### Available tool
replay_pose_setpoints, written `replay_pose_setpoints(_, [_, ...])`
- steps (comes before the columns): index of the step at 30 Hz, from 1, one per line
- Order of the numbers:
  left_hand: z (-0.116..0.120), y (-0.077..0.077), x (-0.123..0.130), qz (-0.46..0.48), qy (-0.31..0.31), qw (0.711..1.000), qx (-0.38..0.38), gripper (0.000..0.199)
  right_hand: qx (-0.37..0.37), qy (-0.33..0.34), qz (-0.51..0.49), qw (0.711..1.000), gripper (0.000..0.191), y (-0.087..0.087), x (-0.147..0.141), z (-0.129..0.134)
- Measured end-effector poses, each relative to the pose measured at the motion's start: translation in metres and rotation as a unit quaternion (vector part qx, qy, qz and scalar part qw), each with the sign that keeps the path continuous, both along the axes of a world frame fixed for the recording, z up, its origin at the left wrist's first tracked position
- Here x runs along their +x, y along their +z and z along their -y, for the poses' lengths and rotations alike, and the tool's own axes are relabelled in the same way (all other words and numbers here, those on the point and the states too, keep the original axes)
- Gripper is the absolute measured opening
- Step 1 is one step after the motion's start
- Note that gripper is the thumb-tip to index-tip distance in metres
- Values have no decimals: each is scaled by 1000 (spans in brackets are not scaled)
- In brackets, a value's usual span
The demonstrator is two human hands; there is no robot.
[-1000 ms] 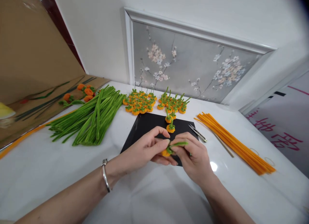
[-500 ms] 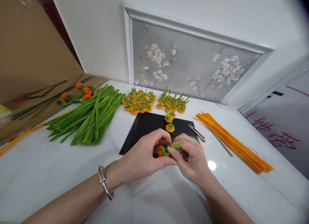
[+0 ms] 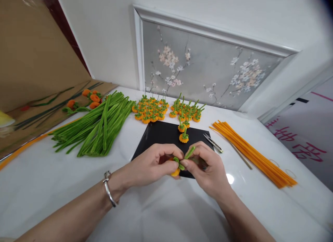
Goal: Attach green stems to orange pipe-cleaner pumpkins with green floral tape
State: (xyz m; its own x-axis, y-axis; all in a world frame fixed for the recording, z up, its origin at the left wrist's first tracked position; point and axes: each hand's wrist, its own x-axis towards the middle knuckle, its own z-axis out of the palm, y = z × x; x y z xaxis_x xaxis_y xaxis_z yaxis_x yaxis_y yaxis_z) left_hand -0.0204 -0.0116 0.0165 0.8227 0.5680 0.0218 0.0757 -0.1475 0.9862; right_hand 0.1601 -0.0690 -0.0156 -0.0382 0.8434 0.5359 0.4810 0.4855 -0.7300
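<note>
Between my hands is a small orange pipe-cleaner pumpkin (image 3: 175,172) with green curls and a stem on top. My left hand (image 3: 156,164) is closed round its orange body, thumb and fingers pinching it. My right hand (image 3: 204,165) pinches the green pipe-cleaner stem (image 3: 190,152), whose free end sticks up past the fingers. Part of the pumpkin is hidden behind the left thumb. Just beyond the hands, a finished-looking pumpkin (image 3: 184,138) stands on a black mat (image 3: 156,134). Small scissors (image 3: 213,143) lie at the mat's right edge.
Green pipe cleaners (image 3: 97,127) lie heaped at left, and orange pipe cleaners (image 3: 252,151) at right beside a thin stick (image 3: 241,155). Two groups of small pumpkins (image 3: 149,110) stand near the wall. Cardboard (image 3: 39,103) with orange pieces (image 3: 94,98) borders the far left.
The left thumb has shifted onto the pumpkin, which now shows below it. The right hand has tilted the green stem more upright.
</note>
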Motion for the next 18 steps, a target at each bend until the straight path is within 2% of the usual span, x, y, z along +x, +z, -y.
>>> replay_pose_setpoints(4, [0,-1,0,-19,11,995,95,16,-3,-3,-15,1000,11,0,-4,0])
replay_pose_setpoints(7, [-1,-6,2,-36,27,992,118,29,-12,5,-14,1000,13,-2,-8,-1])
replay_pose_setpoints(14, [-6,-14,2,-56,9,997,44,32,-108,49,-29,993,13,-2,-8,-1])
replay_pose_setpoints(18, [-7,-14,1,-32,-9,999,-3,24,-169,121,-82,975,8,1,4,-4])
